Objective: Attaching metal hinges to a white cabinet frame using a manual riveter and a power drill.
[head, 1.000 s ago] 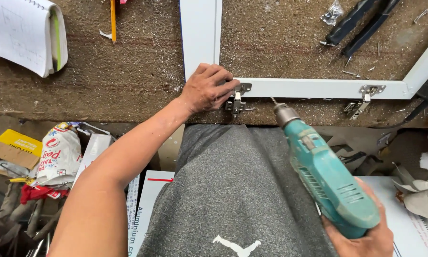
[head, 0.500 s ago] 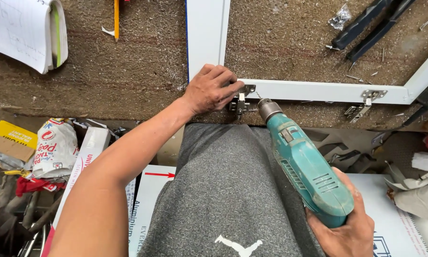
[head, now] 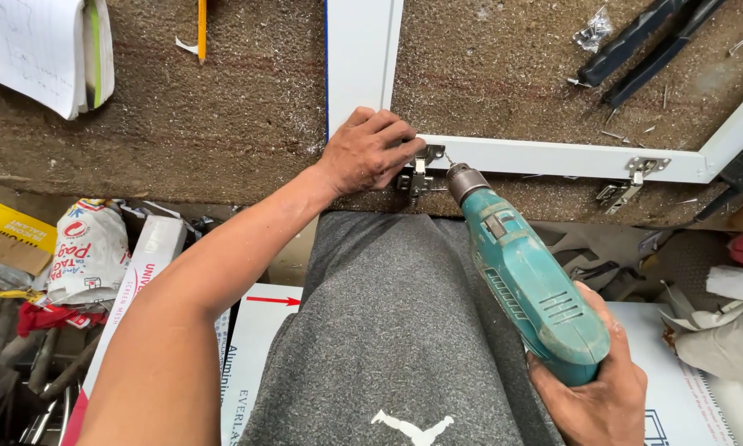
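The teal drill [head: 530, 285], clasped in the right hand [head: 595, 392], has swung in from a second ago until its bit meets the metal hinge [head: 421, 175] that the left hand [head: 370, 153] pins against the white frame [head: 553, 157].

Notebook [head: 37, 49], yellow pencil [head: 201, 29], black strips [head: 644, 45] — printed bag [head: 86, 248], white gloves [head: 723, 330]

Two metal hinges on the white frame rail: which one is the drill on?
The left hinge, the one under the left hand at the frame corner; the teal drill points its bit at it. The right hinge sits alone further along the white frame, untouched.
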